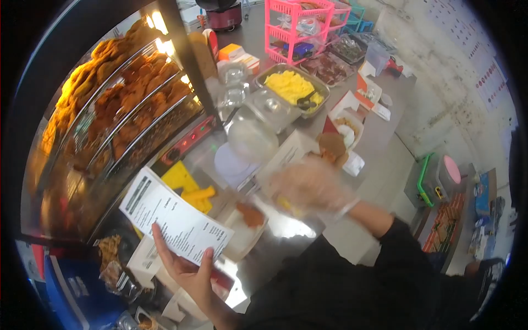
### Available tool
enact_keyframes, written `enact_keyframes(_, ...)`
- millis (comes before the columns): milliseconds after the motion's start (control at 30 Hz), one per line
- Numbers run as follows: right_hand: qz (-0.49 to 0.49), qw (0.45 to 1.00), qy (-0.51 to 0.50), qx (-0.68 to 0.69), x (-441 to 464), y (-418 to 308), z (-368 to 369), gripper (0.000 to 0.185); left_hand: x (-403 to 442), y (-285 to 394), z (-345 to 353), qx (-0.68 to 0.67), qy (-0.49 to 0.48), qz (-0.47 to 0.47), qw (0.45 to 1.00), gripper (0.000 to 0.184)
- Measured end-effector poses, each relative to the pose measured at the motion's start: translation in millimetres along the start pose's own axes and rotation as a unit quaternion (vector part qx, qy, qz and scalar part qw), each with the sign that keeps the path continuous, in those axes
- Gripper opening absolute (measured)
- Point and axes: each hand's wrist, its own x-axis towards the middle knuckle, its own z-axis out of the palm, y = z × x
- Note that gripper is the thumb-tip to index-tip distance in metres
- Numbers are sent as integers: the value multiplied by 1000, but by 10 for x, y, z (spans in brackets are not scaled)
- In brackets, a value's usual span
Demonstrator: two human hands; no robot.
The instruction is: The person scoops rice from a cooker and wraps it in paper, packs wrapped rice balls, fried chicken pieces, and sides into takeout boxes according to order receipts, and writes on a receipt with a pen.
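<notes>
My left hand [190,275] holds a printed paper slip [173,214] between thumb and fingers, low in the view. In a clear glove, my right hand [308,184] is smeared by motion over the counter, so its fingers cannot be made out. Beside it stands an open food box [349,129] with a white item in it. Below the slip's right edge, another open box [242,236] holds a brown piece of food. Yellow tongs or a yellow tool [195,192] lie behind the slip.
A lit glass warmer [190,137] with fried food on racks stands at the left. Further back are a metal tray of yellow food [291,88], clear plastic lids [269,107] and pink baskets [297,41]. A blue container [71,291] sits at the lower left.
</notes>
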Motion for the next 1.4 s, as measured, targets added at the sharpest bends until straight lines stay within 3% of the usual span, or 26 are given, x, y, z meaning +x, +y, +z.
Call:
enact_keyframes(67,-55,971,222,-68,333,879,-593,29,160,-38,442,5,24,7,1000,94)
enact_keyframes(100,-30,967,233,-98,620,1619,-835,29,243,-97,637,23,38,28,999,92)
enact_keyframes(167,122,980,101,-117,1117,2423,-1169,29,329,-160,1017,35,94,40,994,89)
enact_keyframes(200,247,962,-39,-112,1343,2680,-1264,29,412,-237,1238,36,104,39,993,89)
enact_keyframes(233,95,966,-138,-196,1509,3168,-1134,29,485,-309,1408,50,129,31,990,89)
enact_keyframes(267,-61,932,-231,-272,1662,3633,-976,28,543,-383,1547,65,153,23,986,89)
enact_keyframes(300,-67,931,-236,-270,1760,3786,-916,28,584,-490,1625,68,158,21,985,88)
enact_keyframes(367,-174,915,-225,-287,1906,4008,-732,27,634,-618,1758,95,173,11,980,87)
enact_keyframes(500,-194,909,-261,-262,2067,3936,-771,20,628,-723,1924,147,192,-14,970,87)
enact_keyframes(567,-94,906,-312,-271,2023,3731,-964,24,606,-714,2037,159,198,-16,967,87)
enact_keyframes(600,-98,904,-318,-267,1955,3726,-1027,24,595,-708,2086,170,206,-23,963,87)
enact_keyframes(667,74,945,-236,-217,1771,3699,-1116,33,592,-693,2104,182,217,-36,958,87)
enact_keyframes(700,70,944,-241,-216,1717,3635,-1173,33,585,-690,2155,192,216,-32,957,87)
enact_keyframes(767,0,874,-342,-345,1598,3511,-1249,38,536,-690,2239,203,223,-33,953,87)
enact_keyframes(800,-5,873,-345,-345,1529,3530,-1162,38,511,-701,2263,187,234,-44,953,87)
enact_keyframes(867,103,911,-331,-224,1438,3589,-804,39,504,-728,2185,170,246,-55,953,87)
enact_keyframes(1000,30,934,-312,-169,1517,3918,-503,42,470,-714,2393,183,267,-54,945,86)
enact_keyframes(1067,-58,937,-293,-183,1608,4107,-386,42,459,-729,2462,179,281,-67,941,86)
enact_keyframes(1100,-52,936,-298,-182,1635,3851,-352,42,478,-778,2234,189,273,-58,942,85)
enact_keyframes(1167,-302,805,-309,-406,1726,3666,-616,41,454,-804,2258,201,278,-47,938,85)
enact_keyframes(1200,-305,804,-311,-406,1813,3651,-706,41,444,-797,2253,194,285,-45,938,84)
enact_keyframes(1267,-287,764,-441,-374,1952,3725,-879,43,425,-786,2275,185,295,-44,937,84)
enact_keyframes(1400,-233,793,-445,-344,1866,3823,-809,42,377,-775,2204,206,302,-32,930,85)
